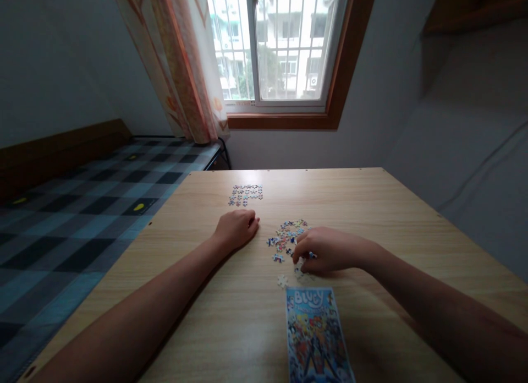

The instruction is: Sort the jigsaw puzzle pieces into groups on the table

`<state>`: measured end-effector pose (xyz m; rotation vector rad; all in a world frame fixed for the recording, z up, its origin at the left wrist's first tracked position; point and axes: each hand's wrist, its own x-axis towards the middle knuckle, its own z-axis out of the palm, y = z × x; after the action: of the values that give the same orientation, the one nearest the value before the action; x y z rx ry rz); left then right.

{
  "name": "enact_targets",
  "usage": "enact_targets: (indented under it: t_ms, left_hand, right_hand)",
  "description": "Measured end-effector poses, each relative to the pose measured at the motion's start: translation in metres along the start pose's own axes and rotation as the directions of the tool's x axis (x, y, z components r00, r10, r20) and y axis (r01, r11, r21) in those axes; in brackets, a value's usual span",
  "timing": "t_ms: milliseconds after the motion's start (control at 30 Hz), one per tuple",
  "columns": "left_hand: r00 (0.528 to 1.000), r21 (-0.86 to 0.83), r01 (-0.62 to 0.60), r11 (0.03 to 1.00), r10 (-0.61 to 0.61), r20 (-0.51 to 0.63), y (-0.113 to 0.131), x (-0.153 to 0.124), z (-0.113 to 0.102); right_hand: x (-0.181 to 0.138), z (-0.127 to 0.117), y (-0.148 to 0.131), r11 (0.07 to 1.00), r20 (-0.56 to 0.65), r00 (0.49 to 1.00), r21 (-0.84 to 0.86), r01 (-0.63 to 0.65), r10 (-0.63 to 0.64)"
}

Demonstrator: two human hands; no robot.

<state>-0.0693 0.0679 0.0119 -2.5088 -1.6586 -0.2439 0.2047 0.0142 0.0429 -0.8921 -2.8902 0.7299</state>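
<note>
My left hand (236, 229) rests on the table with its fingers curled in, and nothing shows in them. Just beyond it lies a partly joined jigsaw (248, 188), with several rows of pieces set together and gaps between them. My right hand (328, 249) is bent down over the near right side of a loose heap of puzzle pieces (284, 237). Its thumb and fingers close around a small blue-and-white puzzle piece (312, 255), partly hidden by the hand. A single puzzle piece (278, 258) and a pale one (282, 280) lie left of that hand.
A colourful "Bluey" puzzle box (317, 333) lies at the near edge of the wooden table (198, 322). Left of the table is a bed with a checked cover (94, 229). A curtain (181, 64) and a barred window (284, 47) are behind.
</note>
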Motion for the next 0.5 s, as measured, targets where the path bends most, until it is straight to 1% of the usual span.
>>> enact_targets:
  t_ms: [300,500]
  left_hand:
    - [1.0,0.009,0.0,1.0,-0.001,0.013,-0.001,0.0,0.002]
    - [1.0,-0.004,-0.002,1.0,0.002,0.008,0.0,0.0,0.001]
  right_hand:
    - [-0.003,-0.01,-0.001,1.0,-0.032,0.999,-0.005,0.022,-0.022]
    - [-0.001,0.0,-0.001,1.0,0.004,1.0,-0.017,0.017,-0.017]
